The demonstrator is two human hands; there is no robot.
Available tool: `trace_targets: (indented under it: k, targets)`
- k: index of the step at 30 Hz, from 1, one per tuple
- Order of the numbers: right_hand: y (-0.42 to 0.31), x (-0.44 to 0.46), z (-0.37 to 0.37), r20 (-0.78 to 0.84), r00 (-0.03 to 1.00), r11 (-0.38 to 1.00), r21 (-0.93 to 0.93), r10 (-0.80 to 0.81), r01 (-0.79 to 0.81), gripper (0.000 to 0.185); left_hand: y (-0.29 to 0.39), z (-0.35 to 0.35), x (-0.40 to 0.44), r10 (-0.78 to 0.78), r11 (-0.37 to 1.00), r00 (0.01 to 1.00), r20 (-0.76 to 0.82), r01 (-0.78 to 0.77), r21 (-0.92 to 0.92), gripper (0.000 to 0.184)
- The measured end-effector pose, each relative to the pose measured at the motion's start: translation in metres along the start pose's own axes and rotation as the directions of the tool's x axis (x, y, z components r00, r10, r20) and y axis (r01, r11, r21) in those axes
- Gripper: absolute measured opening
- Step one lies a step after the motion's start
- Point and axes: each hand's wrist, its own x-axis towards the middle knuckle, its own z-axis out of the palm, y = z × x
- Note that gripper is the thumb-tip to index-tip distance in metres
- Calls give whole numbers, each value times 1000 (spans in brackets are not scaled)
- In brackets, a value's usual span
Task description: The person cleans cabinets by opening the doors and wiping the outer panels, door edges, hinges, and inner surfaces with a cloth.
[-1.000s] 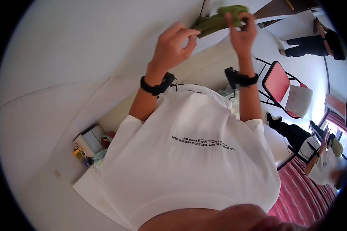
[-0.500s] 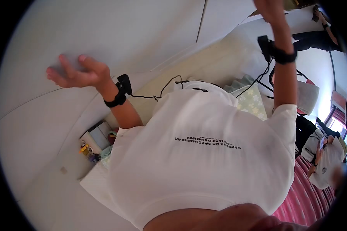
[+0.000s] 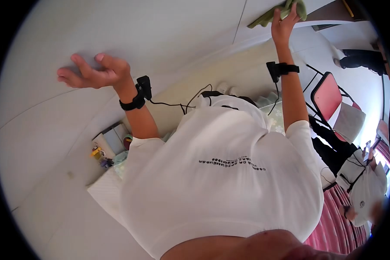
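The fingers of my right hand [image 3: 283,31] hold a green cloth [image 3: 266,16], reaching up across its near side with the thumb apart from the rest; how firmly they grip, I can't tell at this angle. The cloth is bunched around them, with one corner trailing out to the left over a large white panel [image 3: 160,34], close to the panel's edge. It looks to lie against the surface there. My left hand [image 3: 103,74] has nothing in it: its fingers are spread and loosely curled, close to the panel, and I can't make out whether they touch it.

On progress, I'd judge the work with the cloth to be under way, since it is in hand and up at the panel, not put aside. How much is done I can't read from here. The panel looks evenly pale on both sides of its thin dark seam [image 3: 239,21], and no mark parts a stretch already gone over from one that is left.

Farther out, each wrist carries a black strap [image 3: 286,68] with a boxy unit and a cable, and the arms frame a white shirt [image 3: 221,190]. Beyond the right arm stands a pink chair [image 3: 326,93] with a grey cloth [image 3: 349,121] hung on it, and past that a person in a white shirt [image 3: 368,186].
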Motion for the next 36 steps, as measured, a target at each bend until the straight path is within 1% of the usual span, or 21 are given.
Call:
trace_targets:
  k: [1, 2, 4, 5, 6, 10, 12, 13, 15, 16, 18, 19, 21, 22, 24, 26, 28, 31, 33, 34, 36]
  targets:
    - [-2, -12, 2, 5, 998, 989, 127, 69, -69, 54, 0, 0, -1, -8, 1000, 1000, 4, 8, 7, 48]
    - [8, -29, 7, -6, 997, 988, 130, 79, -78, 54, 0, 1, -2, -14, 1000, 1000, 8, 14, 13, 49]
    - [31, -66, 23, 60, 988, 987, -78, 144, -139, 43, -2, 1, -2, 1, 1000, 1000, 10, -1, 4, 49]
    - [27, -81, 26, 123, 961, 968, -35, 249, -247, 41, -1, 1, -1, 1, 1000, 1000, 18, -1, 3, 50]
    - [14, -91, 28, 191, 919, 936, 2, 344, -351, 40, -1, 0, -2, 14, 1000, 1000, 17, -14, -2, 50]
    - [-51, -119, 38, 354, 796, 830, 89, 490, -551, 33, 2, 3, -2, -3, 999, 1000, 27, 2, 45, 50]
    - [-77, -129, 39, 442, 728, 758, 146, 524, -635, 34, 3, 3, 0, 13, 999, 999, 29, -15, 52, 49]
    - [-85, -128, 39, 432, 731, 754, 156, 529, -638, 34, 4, 4, 1, 18, 997, 999, 39, -20, 69, 49]
    - [-103, -124, 31, 585, 646, 635, 267, 491, -725, 35, 8, 4, 6, 31, 996, 998, 49, -35, 81, 48]
    - [-112, -120, 25, 581, 645, 629, 272, 496, -728, 35, 11, 4, 8, 23, 996, 999, 49, -27, 88, 46]
    - [-140, -77, 1, 614, 703, 598, 428, 357, -677, 38, 13, 5, 12, 22, 996, 998, 55, -27, 89, 44]
    - [-148, -62, -6, 613, 701, 594, 427, 364, -682, 38, 13, 5, 11, 18, 994, 998, 60, -25, 110, 44]
    - [-160, -34, -15, 463, 866, 706, 549, 188, -447, 45, 15, 6, 6, 15, 992, 998, 68, -24, 124, 45]
    - [-161, -18, -19, 458, 868, 706, 549, 193, -447, 45, 16, 5, 5, -10, 991, 998, 68, 0, 133, 45]
    - [-159, 7, -20, 191, 978, 881, 473, -85, -16, 52, 13, 10, 5, -28, 991, 997, 70, 18, 131, 46]
    - [-145, 3, -7, 171, 982, 897, 443, -78, -6, 58, 12, 9, 2, -30, 993, 994, 105, 18, 119, 52]
    - [-123, -15, 5, 141, 979, 952, 290, -149, 103, 59, 15, 7, 2, -42, 993, 993, 114, 29, 115, 53]
    - [-95, -60, 20, 206, 974, 968, 247, -93, 40, 59, 13, 10, 2, -67, 992, 991, 118, 54, 111, 54]
    - [-80, -89, 21, 299, 954, 966, 245, 11, -88, 47, 14, 8, 1, -82, 991, 989, 120, 68, 119, 54]
    - [-69, -106, 26, 301, 953, 964, 253, 6, -85, 47, 14, 8, 1, -86, 990, 989, 120, 72, 118, 54]
    - [-45, -138, 36, 530, 814, 919, 147, 239, -366, 35, 14, 8, 0, -92, 989, 988, 121, 77, 123, 53]
